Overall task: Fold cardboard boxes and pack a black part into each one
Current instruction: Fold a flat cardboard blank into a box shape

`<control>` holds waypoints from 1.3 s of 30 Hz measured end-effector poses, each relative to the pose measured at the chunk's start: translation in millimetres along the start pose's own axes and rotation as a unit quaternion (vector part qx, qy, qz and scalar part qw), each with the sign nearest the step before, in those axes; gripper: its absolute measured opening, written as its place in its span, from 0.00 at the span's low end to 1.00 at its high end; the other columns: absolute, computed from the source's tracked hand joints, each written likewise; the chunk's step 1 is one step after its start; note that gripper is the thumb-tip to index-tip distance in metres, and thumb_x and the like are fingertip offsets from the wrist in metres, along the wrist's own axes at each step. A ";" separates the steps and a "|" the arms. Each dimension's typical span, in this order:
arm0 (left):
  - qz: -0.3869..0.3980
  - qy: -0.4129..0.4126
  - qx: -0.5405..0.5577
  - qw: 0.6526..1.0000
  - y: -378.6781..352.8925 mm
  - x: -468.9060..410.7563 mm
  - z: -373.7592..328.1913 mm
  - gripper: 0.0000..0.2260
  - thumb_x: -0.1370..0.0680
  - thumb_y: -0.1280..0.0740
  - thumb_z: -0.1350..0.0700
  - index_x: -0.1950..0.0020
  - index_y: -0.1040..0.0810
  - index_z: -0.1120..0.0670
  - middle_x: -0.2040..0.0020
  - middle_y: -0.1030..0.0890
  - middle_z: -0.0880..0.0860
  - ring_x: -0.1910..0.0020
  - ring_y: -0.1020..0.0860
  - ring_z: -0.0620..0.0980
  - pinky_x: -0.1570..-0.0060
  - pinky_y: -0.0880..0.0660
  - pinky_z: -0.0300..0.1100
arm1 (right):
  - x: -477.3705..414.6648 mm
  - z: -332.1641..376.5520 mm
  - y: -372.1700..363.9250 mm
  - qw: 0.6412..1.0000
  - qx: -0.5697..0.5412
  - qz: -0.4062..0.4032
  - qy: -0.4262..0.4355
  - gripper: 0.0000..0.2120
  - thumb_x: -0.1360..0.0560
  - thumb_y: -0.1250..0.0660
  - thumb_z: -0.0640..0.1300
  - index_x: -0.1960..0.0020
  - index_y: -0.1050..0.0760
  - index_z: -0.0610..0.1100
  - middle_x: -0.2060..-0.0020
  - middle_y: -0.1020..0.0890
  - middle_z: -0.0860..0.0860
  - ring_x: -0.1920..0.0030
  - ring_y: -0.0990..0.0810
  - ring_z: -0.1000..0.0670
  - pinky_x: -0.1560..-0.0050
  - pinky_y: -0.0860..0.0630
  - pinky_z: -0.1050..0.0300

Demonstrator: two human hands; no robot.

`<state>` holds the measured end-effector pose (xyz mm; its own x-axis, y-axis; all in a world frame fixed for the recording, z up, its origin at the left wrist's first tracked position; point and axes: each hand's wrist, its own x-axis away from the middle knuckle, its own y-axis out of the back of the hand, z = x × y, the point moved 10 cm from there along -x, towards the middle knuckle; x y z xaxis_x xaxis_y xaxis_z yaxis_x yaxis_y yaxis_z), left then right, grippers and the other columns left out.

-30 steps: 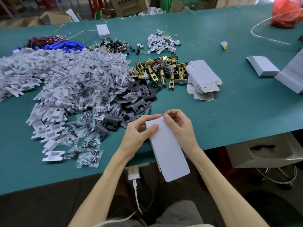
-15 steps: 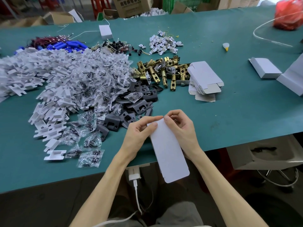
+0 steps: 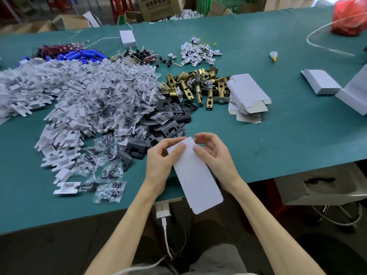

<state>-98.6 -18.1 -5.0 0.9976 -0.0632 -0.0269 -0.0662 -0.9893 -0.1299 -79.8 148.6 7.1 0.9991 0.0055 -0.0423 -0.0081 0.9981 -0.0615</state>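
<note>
Wide open lane on the green table [image 3: 297,139], right of centre, bare cloth up to the white boxes [image 3: 321,82] at far right. Left half, blocked: white plastic pieces [image 3: 49,92] and clear bags [image 3: 111,100] piled deep, black plates [image 3: 174,116] spilling to centre. Brass latches [image 3: 198,88] and stacked cartons [image 3: 248,90] close upper centre. Left hand [image 3: 160,161] and right hand [image 3: 214,155] hold a flat carton [image 3: 196,181] across lower centre. Narrow bare strip lower left, near edge.

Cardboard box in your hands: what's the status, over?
Left hand, right hand: both pinch cardboard box at far end. Box flat, nothing packed. Black parts heaped just beyond; nothing blocks.
</note>
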 end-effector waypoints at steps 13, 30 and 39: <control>0.002 -0.011 -0.018 1.000 -3.7 -0.9 1.6 0.06 0.19 0.27 0.57 0.44 0.12 0.51 0.48 0.12 0.53 0.54 0.19 0.45 0.56 0.23 0.36 | -2.4 -7.1 7.4 0.999 0.030 -0.032 -0.008 0.13 0.21 0.29 0.38 0.37 0.21 0.39 0.42 0.15 0.46 0.42 0.16 0.47 0.37 0.20 0.45; 0.032 -0.012 -0.038 0.999 -9.4 -1.4 0.0 0.08 0.17 0.30 0.59 0.42 0.13 0.52 0.47 0.12 0.54 0.52 0.19 0.47 0.50 0.24 0.42 | -3.5 -8.4 7.8 0.999 0.008 -0.033 -0.009 0.13 0.20 0.30 0.40 0.36 0.20 0.47 0.44 0.15 0.48 0.45 0.15 0.46 0.44 0.17 0.44; 0.039 -0.140 -0.143 0.979 -11.0 3.3 -38.3 0.18 0.13 0.43 0.67 0.25 0.26 0.55 0.31 0.19 0.51 0.31 0.22 0.48 0.33 0.23 0.49 | -4.1 -8.9 14.7 0.997 -0.035 -0.059 -0.039 0.10 0.19 0.31 0.44 0.39 0.19 0.49 0.45 0.16 0.50 0.50 0.17 0.55 0.55 0.21 0.61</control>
<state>-93.8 -12.4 34.4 0.9429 -0.1419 -0.3015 -0.0952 -0.9818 0.1644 -84.4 162.7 -2.5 0.9935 -0.1033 0.0468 0.1087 0.9854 -0.1314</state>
